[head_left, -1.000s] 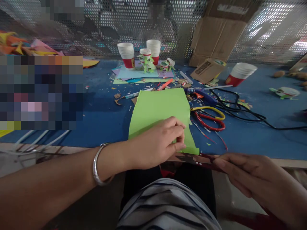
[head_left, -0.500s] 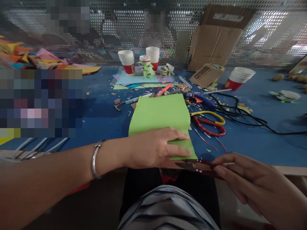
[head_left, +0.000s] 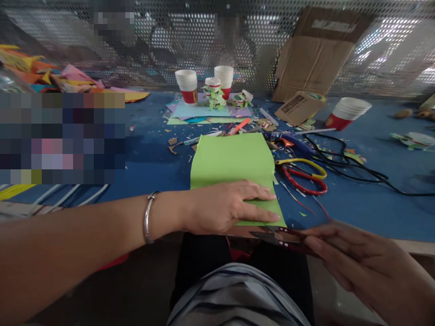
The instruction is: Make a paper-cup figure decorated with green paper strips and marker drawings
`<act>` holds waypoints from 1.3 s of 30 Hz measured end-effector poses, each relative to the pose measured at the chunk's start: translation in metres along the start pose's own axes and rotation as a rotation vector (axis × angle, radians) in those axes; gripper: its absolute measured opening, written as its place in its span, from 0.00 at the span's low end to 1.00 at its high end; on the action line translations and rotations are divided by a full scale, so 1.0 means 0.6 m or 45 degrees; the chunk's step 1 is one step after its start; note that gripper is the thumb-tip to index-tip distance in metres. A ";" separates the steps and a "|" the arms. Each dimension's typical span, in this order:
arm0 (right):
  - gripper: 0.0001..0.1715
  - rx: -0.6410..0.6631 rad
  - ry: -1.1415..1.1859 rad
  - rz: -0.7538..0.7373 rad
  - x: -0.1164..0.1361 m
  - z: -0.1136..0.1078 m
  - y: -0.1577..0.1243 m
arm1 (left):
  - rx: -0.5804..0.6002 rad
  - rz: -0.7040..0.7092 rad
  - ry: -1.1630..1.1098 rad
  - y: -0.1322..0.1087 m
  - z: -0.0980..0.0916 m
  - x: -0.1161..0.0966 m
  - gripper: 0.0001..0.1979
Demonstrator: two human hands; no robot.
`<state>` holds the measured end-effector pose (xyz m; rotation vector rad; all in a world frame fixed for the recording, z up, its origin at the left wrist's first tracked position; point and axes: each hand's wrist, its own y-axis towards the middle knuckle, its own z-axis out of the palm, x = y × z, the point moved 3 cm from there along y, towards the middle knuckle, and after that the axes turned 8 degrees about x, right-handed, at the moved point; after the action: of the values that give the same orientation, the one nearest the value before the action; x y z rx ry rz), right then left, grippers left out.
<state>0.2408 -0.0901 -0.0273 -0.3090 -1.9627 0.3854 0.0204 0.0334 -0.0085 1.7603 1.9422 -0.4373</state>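
Flat on a sheet of bright green paper [head_left: 234, 156] lies my left hand [head_left: 224, 206], its fingers stretched to the right and apart. The sheet bulges up a little behind the hand, and its near edge reaches the table's front edge. My right hand [head_left: 353, 258] grips a pair of dark red thread snips [head_left: 288, 237] at the lower right. Their blades are apart and point left, at the near right corner of the paper. Whether paper sits between the blades, I cannot tell. Scissors with yellow and red handles [head_left: 304, 176] lie to the right of the sheet.
Behind the paper are a blue glue gun [head_left: 295, 142], its black cable [head_left: 360, 167], an orange pen [head_left: 239, 127] and scraps. Farther back stand stacked paper cups [head_left: 188, 88], small paper-cup turtles [head_left: 215, 97] and a cardboard box [head_left: 311, 59]. Coloured paper [head_left: 74, 81] is heaped at the left.
The whole view has shifted slightly, so the table's things appear farther right. My left hand stays flat on the paper, and the snips remain at its near right corner.
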 end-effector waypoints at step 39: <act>0.23 0.111 -0.144 -0.198 0.038 0.070 0.011 | 0.170 0.040 -0.250 -0.006 -0.016 0.024 0.20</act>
<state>0.1933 -0.0808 -0.0271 -0.0789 -2.0575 0.3933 0.0149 0.0499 -0.0087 1.7539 1.7820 -0.7152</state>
